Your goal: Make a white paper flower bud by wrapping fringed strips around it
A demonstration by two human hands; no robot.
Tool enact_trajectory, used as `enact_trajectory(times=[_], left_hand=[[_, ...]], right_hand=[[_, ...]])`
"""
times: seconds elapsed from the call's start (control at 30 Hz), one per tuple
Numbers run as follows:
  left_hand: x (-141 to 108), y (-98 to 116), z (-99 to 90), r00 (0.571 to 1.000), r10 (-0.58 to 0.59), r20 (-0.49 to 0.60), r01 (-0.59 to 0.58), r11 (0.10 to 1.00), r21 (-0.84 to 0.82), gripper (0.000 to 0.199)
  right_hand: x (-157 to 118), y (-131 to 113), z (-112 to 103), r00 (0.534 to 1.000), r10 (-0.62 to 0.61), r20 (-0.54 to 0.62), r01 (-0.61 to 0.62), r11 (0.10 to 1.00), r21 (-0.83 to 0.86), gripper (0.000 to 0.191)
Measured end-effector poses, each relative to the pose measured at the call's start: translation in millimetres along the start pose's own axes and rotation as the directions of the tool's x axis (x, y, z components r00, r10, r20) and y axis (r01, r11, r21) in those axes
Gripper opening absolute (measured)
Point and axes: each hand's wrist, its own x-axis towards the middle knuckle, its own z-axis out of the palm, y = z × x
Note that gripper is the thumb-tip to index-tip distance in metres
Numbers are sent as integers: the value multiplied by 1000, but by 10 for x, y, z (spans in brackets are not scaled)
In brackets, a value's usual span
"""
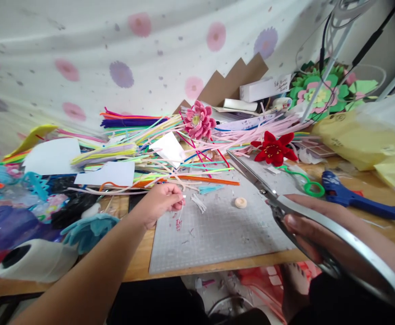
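Backing the worktop, white cloth [170, 49] printed with pink and purple flowers hangs behind a wooden table [138, 262] bearing a grey gridded mat [200, 248]. Left hand [165, 197]: fingertips pinched narrowly on a thin white strand [183, 207], held above the mat's left edge. Right hand [304, 225]: closed around the handles of large silver metal scissors [266, 189], blades directed away and leftward; blade gap cannot be determined.

Just right of the left-hand grip lies a small bundle of short white stems [198, 203]; farther right, between both grips, a round cream-coloured roll [241, 202]. Beyond the left grip are heaped multicoloured fuzzy stems [106, 155] and a pink many-petalled flower [199, 120]. Beyond the scissors' pivot sits a red fuzzy flower [274, 149]. Right of the right-hand grip rests a blue plastic glue gun [360, 197]. Nearer than the left grip, left of that forearm: a light-blue petalled flower [89, 231] and a white cone-shaped spool [40, 261].
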Motion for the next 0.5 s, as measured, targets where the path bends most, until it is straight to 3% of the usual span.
enact_trajectory(times=[0.1,0.2,0.4,0.5], left_hand=[[21,-51,-82,999,5,-40,0,993,117,14],[93,-21,-151,997,42,-68,-24,971,239,11],[286,53,-231,988,157,-7,-134,864,485,7],[351,79,-288,975,223,0,-185,808,560,6]], right_hand=[[5,2,-26,996,-11,84,8,999,40,70],[-47,23,-10,997,-6,78,-2,994,106,67],[-152,156,-28,999,5,37,-10,994,113,62],[-143,239,-68,996,7,94,-14,998,69,63]])
